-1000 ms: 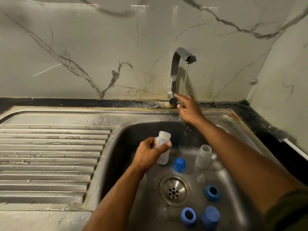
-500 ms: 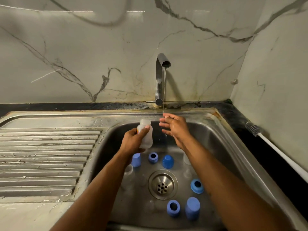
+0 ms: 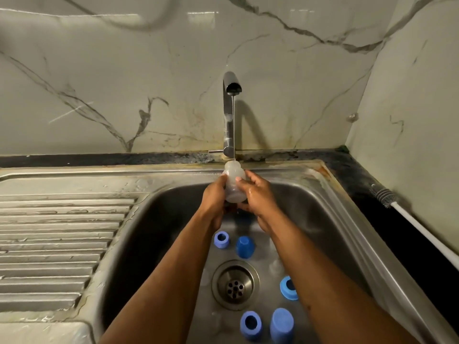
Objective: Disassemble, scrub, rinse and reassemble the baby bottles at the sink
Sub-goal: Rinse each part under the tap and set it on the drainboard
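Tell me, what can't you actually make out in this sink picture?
Head view only:
- Bottle: its lower end is hidden by the left hand and right hand; the mouth is blurred.
- Brush: its white handle is cut off by the right edge.
- Clear parts near the drain: too faint to identify.
- Sink floor: partly hidden under both forearms.

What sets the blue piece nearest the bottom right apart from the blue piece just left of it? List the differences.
The blue cap shows a closed, rounded top; the blue ring shows a dark round hole in its top. The cap stands taller than the ring, which is shorter and squatter. Both are the same blue, stand side by side on the floor of the sink below the drain, and neither hand touches them.
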